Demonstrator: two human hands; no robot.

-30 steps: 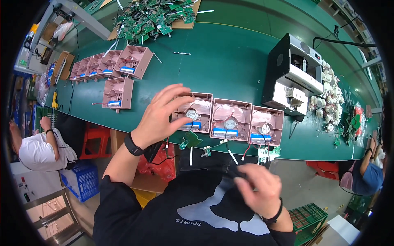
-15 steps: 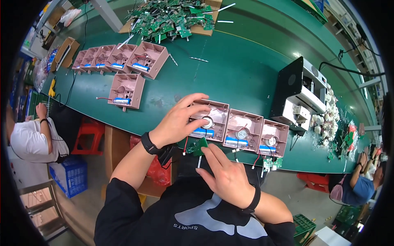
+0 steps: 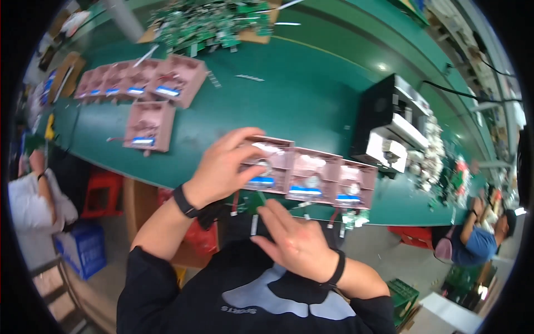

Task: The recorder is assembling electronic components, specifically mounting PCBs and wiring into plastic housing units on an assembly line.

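Observation:
My left hand (image 3: 221, 167) rests over the left one of three pink plastic housings (image 3: 282, 170) in a row at the table's near edge. Its fingers hook over the housing's left side, and the thumb lies by a round silver part (image 3: 262, 166) inside. A blue cylindrical battery (image 3: 260, 182) sits in the lower part of that housing. Just below it, my right hand (image 3: 297, 236) pinches a small green circuit board (image 3: 252, 202), blurred and partly hidden by the fingers. The other two housings, one in the middle (image 3: 314, 161) and one at right (image 3: 359, 172), also hold blue batteries and round parts.
More pink housings (image 3: 181, 78) stand at the left, one (image 3: 161, 125) apart from their row. A heap of green circuit boards (image 3: 208, 28) lies at the back. To the right are a black-and-white machine (image 3: 384, 119) and white parts (image 3: 431, 156). Other people sit at both sides.
The whole view has shifted, so things appear farther left and blurred. Both hands keep nearly the same places by the left housing; the circuit board shows less clearly.

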